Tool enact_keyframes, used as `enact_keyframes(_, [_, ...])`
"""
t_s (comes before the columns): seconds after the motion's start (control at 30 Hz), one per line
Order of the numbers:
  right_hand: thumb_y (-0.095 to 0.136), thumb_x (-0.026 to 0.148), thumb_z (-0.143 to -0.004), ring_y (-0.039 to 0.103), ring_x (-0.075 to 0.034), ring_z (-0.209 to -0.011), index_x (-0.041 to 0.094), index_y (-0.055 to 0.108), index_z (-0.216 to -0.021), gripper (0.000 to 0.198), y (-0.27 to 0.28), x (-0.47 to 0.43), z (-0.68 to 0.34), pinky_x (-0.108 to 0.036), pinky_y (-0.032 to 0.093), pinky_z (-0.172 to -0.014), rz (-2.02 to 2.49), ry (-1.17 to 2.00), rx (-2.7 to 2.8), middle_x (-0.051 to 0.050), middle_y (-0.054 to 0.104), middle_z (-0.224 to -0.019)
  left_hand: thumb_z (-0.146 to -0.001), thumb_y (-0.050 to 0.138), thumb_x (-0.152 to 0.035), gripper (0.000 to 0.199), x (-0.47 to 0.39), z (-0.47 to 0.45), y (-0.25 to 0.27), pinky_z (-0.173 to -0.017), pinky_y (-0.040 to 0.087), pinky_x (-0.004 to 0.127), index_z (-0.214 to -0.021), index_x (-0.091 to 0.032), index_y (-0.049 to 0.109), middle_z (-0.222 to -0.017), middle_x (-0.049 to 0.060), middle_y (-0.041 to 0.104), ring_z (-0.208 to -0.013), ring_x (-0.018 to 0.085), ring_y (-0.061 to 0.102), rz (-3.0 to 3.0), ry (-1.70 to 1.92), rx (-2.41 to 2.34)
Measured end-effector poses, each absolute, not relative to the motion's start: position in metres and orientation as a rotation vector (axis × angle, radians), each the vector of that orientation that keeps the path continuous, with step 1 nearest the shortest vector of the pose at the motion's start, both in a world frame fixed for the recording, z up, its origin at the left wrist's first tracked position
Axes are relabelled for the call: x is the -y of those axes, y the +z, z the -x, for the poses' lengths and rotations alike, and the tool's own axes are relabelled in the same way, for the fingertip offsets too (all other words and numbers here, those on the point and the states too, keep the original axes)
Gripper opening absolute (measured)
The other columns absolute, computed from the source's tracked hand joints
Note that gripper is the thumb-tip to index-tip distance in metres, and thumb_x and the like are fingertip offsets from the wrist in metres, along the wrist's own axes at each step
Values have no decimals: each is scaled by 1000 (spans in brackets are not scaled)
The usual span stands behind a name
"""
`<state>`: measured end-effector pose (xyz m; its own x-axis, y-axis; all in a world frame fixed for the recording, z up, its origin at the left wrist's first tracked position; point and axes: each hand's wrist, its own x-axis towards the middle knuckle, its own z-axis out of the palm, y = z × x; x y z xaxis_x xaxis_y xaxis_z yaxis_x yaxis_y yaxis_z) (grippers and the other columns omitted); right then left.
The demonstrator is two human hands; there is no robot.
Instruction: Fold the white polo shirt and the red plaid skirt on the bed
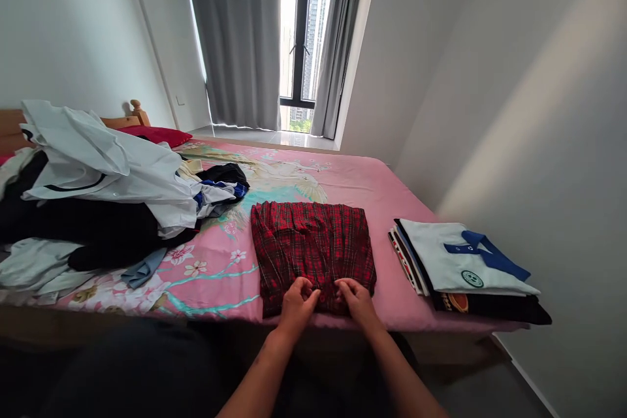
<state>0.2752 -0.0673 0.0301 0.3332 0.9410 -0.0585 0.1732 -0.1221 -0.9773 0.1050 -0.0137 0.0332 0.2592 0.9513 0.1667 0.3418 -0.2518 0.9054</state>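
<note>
A red and black plaid garment lies in a rough rectangle at the bed's near edge, its surface wrinkled and partly gathered. I cannot tell exactly what kind of garment it is. My left hand is closed at its near part, thumb and fingers pinching the cloth. A short way to the right, my right hand pinches the same garment with thumb and forefinger. Both forearms reach in from below.
On the right, a stack of folded clothes has a white polo shirt with a blue collar on top. A loose heap of clothes, including a white shirt, covers the left side. The bed has a pink flowered sheet; a wall stands at right.
</note>
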Motion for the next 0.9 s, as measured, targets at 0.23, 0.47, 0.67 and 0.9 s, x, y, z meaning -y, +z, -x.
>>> enact_keyframes(0.23, [54, 33, -77, 50, -25, -103, 18, 49, -111, 37, -8, 139, -302, -42, 41, -92, 1681, 42, 1161, -11, 54, -110, -57, 51, -2, 62, 7, -55, 54, -104, 30, 42, -115, -22, 54, -128, 7, 49, -124, 26, 41, -2143, 747, -1540])
enact_keyframes(0.47, [48, 33, -83, 49, -28, -105, 18, 47, -119, 39, -27, 133, -285, -46, 36, -92, 1873, -49, 1251, -13, 56, -114, -72, 49, -8, 59, 12, -31, 30, -108, 30, 37, -131, -14, 44, -139, 13, 39, -131, 24, 34, -2126, 667, -1819])
enact_keyframes(0.67, [45, 15, -72, 53, -28, -96, 26, 45, -127, 57, -3, 116, -288, -46, 34, -83, 2005, -77, 1342, -8, 61, -110, -69, 44, -4, 57, 13, -27, 43, -92, 41, 41, -124, -17, 51, -119, 11, 53, -112, 28, 49, -2022, 700, -2031])
enact_keyframes(0.9, [47, 10, -67, 49, -26, -103, 22, 53, -111, 47, 7, 123, -314, -46, 41, -89, 1819, -232, 1482, -8, 56, -108, -55, 41, 4, 56, 22, -20, 46, -93, 38, 35, -101, -21, 61, -110, 6, 51, -107, 22, 47, -2245, 938, -1703])
